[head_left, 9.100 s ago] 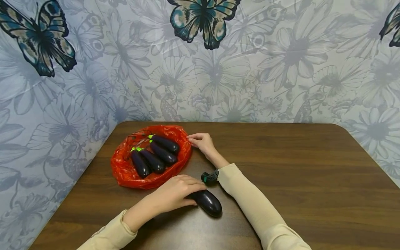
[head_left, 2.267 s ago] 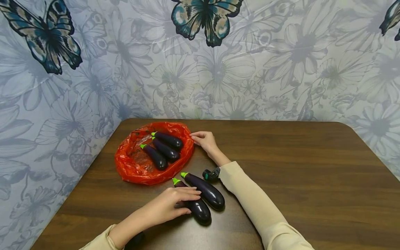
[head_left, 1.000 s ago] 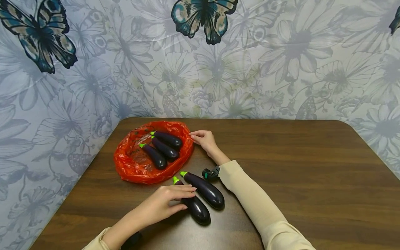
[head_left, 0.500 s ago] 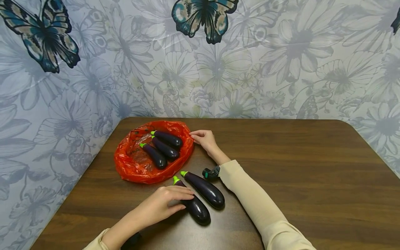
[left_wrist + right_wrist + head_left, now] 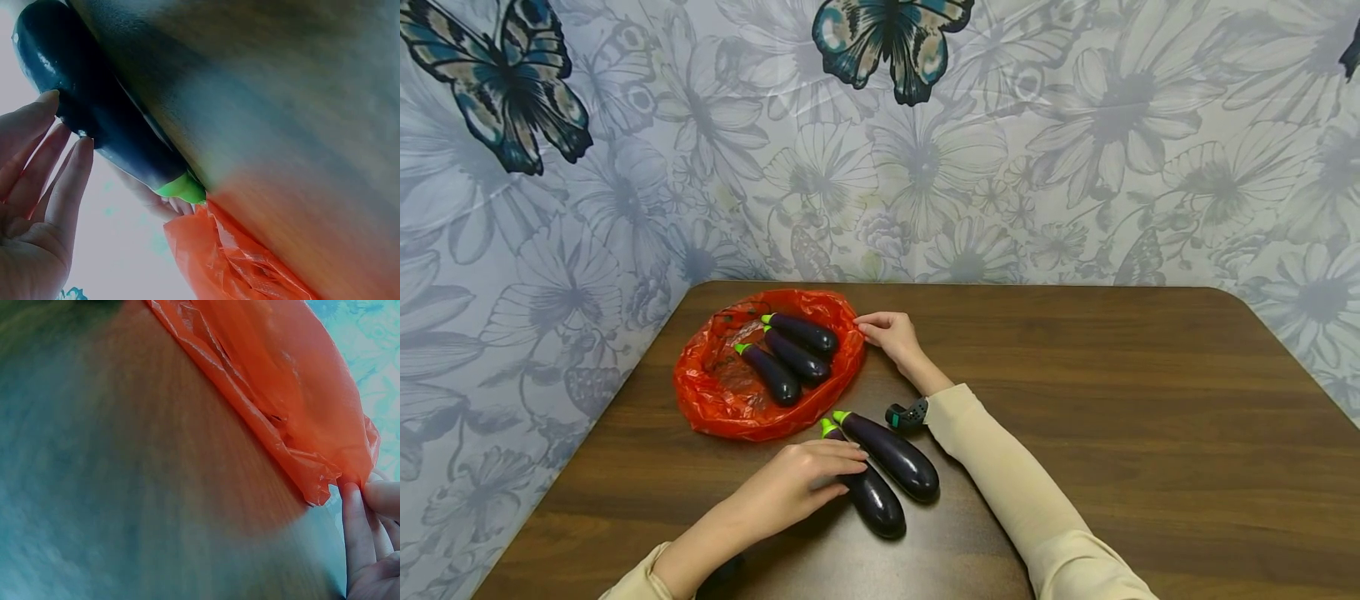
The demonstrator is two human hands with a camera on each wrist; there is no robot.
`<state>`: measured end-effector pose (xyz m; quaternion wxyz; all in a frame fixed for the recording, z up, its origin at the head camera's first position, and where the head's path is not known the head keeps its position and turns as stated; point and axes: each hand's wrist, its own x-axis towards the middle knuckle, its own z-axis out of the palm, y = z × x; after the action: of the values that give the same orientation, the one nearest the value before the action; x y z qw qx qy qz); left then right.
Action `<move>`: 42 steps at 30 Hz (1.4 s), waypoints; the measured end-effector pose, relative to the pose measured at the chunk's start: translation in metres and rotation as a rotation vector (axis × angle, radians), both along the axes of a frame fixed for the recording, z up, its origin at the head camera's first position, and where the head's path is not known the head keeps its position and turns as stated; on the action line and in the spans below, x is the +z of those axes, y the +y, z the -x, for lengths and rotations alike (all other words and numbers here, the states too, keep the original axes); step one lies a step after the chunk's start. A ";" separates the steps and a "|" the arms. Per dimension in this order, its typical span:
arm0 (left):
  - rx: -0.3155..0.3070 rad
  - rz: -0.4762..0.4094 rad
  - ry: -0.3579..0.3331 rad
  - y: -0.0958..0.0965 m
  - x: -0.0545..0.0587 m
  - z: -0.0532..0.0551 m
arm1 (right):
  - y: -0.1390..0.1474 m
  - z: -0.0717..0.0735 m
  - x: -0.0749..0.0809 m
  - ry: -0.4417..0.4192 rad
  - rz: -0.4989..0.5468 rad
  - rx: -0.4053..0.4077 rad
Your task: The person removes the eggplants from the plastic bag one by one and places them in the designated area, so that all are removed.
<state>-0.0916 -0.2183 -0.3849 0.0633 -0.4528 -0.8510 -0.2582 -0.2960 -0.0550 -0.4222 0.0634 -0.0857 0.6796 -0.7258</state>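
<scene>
An eggplant (image 5: 878, 503) with a green stem end lies on the table in front of the bag. My left hand (image 5: 796, 482) touches it, its fingers fairly straight over the upper part and the thumb by its near side; the left wrist view shows the fingertips (image 5: 81, 150) against the dark skin. Beside it, slightly to the right and apart at the round ends, lies a second eggplant (image 5: 898, 458). My right hand (image 5: 891, 337) pinches the right rim of a red plastic bag (image 5: 718, 423) between thumb and fingers. Inside the bag lie three more eggplants (image 5: 772, 377).
The brown wooden table (image 5: 1075, 375) extends far to the right. Behind it hangs a pale floral wall covering (image 5: 925, 192) with butterfly figures (image 5: 891, 46). A dark wrist device (image 5: 906, 415) sits on my right wrist, close to the second eggplant.
Since 9.1 s ago, one eggplant has left the bag and lies beside the first. In the last half second, the touched eggplant's stem end has shifted slightly right. The right hand keeps its hold.
</scene>
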 end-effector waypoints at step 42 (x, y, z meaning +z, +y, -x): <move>0.205 -0.191 0.058 -0.044 0.044 0.033 | 0.000 0.002 -0.001 0.009 -0.020 -0.008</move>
<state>-0.1247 -0.2623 -0.3409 0.1565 -0.3628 -0.8622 -0.3171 -0.2977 -0.0549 -0.4234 0.0585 -0.0855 0.6873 -0.7189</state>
